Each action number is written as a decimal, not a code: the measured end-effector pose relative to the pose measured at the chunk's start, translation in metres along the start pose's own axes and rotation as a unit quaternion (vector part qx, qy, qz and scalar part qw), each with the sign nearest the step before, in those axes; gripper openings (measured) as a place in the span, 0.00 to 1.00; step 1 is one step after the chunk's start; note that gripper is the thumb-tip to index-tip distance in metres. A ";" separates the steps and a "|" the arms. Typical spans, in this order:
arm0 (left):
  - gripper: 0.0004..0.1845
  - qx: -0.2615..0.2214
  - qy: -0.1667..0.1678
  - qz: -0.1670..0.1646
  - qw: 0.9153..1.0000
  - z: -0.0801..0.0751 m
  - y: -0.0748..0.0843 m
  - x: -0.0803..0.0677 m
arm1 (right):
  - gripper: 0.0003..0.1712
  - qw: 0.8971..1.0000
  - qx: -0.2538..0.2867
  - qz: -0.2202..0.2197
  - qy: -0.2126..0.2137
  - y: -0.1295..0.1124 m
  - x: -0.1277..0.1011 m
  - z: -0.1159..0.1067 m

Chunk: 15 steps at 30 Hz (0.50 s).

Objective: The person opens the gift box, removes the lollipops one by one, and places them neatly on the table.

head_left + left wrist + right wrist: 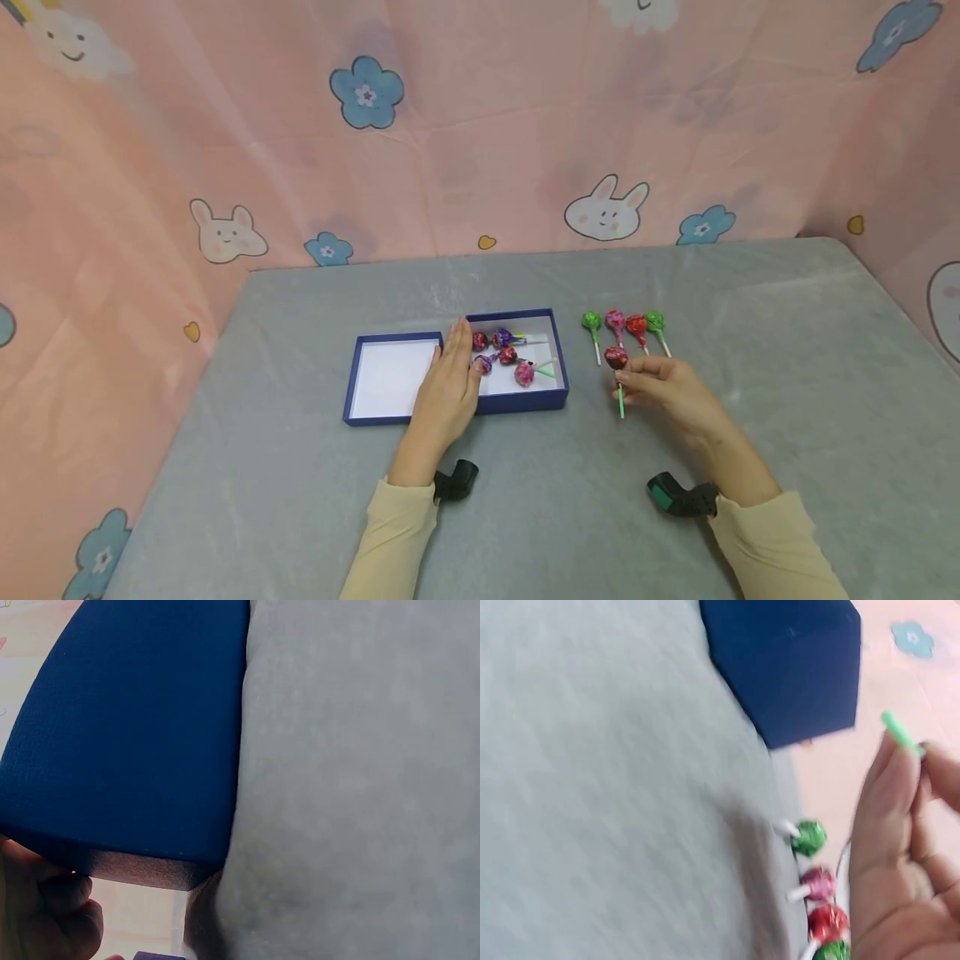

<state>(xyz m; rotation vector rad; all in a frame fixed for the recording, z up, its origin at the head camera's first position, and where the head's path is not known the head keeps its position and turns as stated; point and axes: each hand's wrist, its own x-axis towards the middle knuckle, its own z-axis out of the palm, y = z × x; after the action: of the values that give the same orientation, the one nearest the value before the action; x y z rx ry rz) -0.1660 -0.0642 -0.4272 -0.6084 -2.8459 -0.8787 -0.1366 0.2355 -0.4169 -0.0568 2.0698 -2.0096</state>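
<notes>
In the head view my left hand (447,385) lies with straight fingers over the left side of a blue box (521,403), touching it. The box holds several wrapped lollipops, among them a pink one (524,373) and a purple one (502,337). My right hand (667,396) pinches the stick of a dark red lollipop (616,357), head up, above the table to the right of the box. In the right wrist view the tip of its green stick (898,730) shows between thumb and fingers; its head is hidden there.
Left of the box lies a shallow blue tray or lid (390,379), white inside. Beyond my right hand several lollipops lie in a row, with a green one (592,321) at its left end. A grey cloth covers the table (540,517); a pink printed curtain (480,150) hangs behind.
</notes>
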 end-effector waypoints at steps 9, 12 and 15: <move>0.30 0.001 -0.003 -0.003 1.000 0.001 -0.001 0.000 | 0.06 0.998 -0.022 0.051 0.038 0.009 0.005 -0.009; 0.30 0.000 -0.004 -0.003 1.000 0.001 -0.001 0.000 | 0.09 0.997 -0.031 0.047 0.043 0.012 0.006 -0.007; 0.30 -0.003 -0.003 -0.002 1.000 0.001 0.000 0.000 | 0.13 0.997 -0.048 0.044 0.051 0.015 0.007 -0.005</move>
<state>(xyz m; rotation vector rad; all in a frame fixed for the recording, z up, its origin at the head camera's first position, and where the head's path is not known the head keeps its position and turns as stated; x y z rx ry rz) -0.1660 -0.0640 -0.4276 -0.6067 -2.8525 -0.8866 -0.1422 0.2397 -0.4325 0.1198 2.1902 -1.8984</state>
